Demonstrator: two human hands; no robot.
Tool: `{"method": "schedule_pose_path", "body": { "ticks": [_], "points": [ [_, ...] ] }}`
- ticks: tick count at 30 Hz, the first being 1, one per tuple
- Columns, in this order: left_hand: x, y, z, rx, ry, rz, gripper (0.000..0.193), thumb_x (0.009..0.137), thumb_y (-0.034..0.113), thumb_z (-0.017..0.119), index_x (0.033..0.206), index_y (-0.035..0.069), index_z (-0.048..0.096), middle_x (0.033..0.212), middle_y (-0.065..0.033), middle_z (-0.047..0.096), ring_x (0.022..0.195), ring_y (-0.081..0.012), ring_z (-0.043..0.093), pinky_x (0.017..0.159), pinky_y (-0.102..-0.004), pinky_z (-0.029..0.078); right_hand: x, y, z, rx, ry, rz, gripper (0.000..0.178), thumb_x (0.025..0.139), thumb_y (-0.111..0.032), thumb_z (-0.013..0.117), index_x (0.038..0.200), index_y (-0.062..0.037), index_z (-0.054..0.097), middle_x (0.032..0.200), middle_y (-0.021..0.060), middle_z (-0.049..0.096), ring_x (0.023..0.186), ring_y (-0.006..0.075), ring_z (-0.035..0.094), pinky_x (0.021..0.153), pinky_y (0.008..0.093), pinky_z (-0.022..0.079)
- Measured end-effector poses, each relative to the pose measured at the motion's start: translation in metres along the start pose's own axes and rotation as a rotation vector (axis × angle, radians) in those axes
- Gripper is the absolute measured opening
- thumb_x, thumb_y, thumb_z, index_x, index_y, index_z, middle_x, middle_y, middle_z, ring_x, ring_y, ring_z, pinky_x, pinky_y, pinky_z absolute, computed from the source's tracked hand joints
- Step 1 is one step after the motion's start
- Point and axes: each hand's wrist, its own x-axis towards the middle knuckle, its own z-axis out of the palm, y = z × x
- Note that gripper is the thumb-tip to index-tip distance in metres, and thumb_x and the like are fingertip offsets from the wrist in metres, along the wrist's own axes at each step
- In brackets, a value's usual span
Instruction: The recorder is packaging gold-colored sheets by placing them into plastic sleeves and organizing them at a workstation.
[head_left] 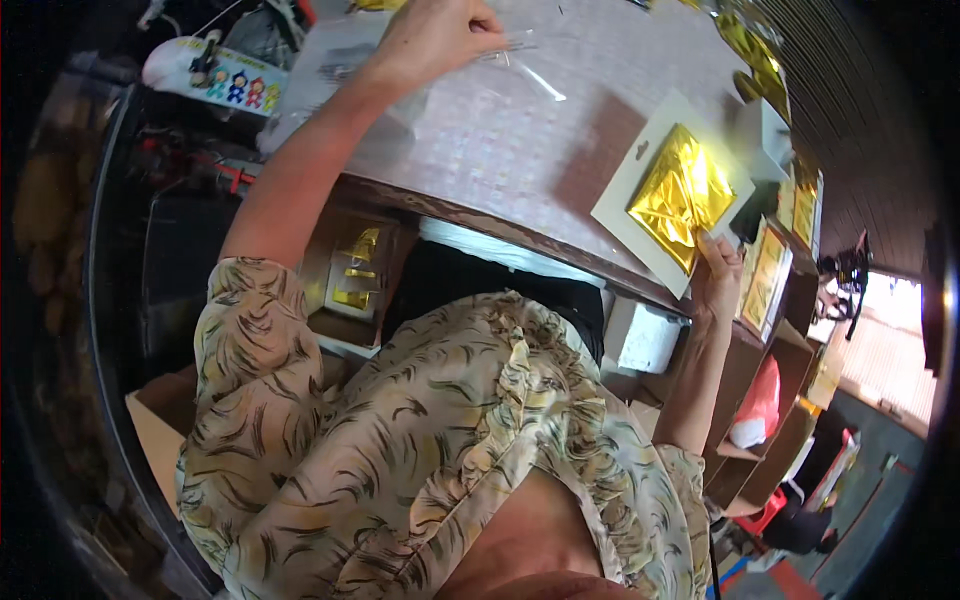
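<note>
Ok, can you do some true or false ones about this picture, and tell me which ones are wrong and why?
1. The right hand holds a white card with shiny gold foil packing on it. True.
2. The left hand pinches a red ball. False: it pinches clear plastic.
3. The two hands are touching. False: they are well apart, over different parts of the tabletop.
4. The white card has a slot in it near one edge. True.
5. The person's shirt is plain black. False: it is pale with dark curvy marks.
6. A white panel with colourful cartoon figures is on the left side. True.
</note>
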Motion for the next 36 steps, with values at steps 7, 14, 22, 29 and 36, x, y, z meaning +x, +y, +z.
{"method": "schedule_pose_path", "body": {
  "ticks": [7,14,22,29,36],
  "points": [
    [0.036,-0.013,0.099,0.028,-0.009,0.387,0.016,0.08,0.018,0.066,0.087,0.006,0.075,0.081,-0.0122,0.07,0.077,-0.0328,0.066,0.073,-0.0425,0.052,-0.012,0.002,-0.035,0.047,0.08,-0.052,0.017,0.094,-0.003,0.061,0.109,0.0029,0.068,0.103,0.0081,0.072,0.091,0.0132,0.068,0.082,0.0248,0.052],
    [0.041,-0.023,0.121,0.035,-0.015,0.605,0.025,0.085,0.019,0.065,0.106,0.008,0.071,0.109,-0.0133,0.068,0.097,-0.0322,0.065,0.081,-0.0394,0.052,-0.024,-0.005,-0.058,0.047,0.115,-0.033,0.021,0.095,-0.007,0.061,0.113,0.0019,0.067,0.106,0.0075,0.071,0.091,0.0128,0.068,0.083,0.0242,0.052],
    [0.005,-0.019,0.154,0.205,-0.067,0.533,0.042,0.094,0.025,0.061,0.135,0.013,0.057,0.145,-0.0144,0.048,0.133,-0.0323,0.045,0.113,-0.0446,0.032,-0.022,-0.001,-0.071,0.051,0.171,-0.053,0.015,0.094,-0.006,0.063,0.106,0.0004,0.069,0.096,0.0044,0.071,0.082,0.0098,0.067,0.074,0.0225,0.052],
    [0.055,-0.058,0.134,0.134,-0.08,0.797,0.034,0.089,0.02,0.063,0.122,0.011,0.064,0.126,-0.0142,0.062,0.118,-0.0325,0.058,0.099,-0.0377,0.046,-0.024,-0.006,-0.051,0.027,0.161,-0.016,0.015,0.094,-0.006,0.063,0.107,-0.0003,0.069,0.096,0.0042,0.071,0.081,0.0091,0.066,0.073,0.0226,0.051],
    [0.027,0.002,0.164,-0.063,-0.067,0.351,0.033,0.078,0.03,0.076,0.087,0.001,0.063,0.09,-0.0142,0.065,0.083,-0.0312,0.064,0.075,-0.0424,0.051,-0.018,-0.002,-0.037,0.027,0.096,-0.031,0.015,0.094,-0.004,0.062,0.105,0.0033,0.069,0.098,0.0061,0.071,0.084,0.0095,0.064,0.077,0.0222,0.049]
  ]
}}
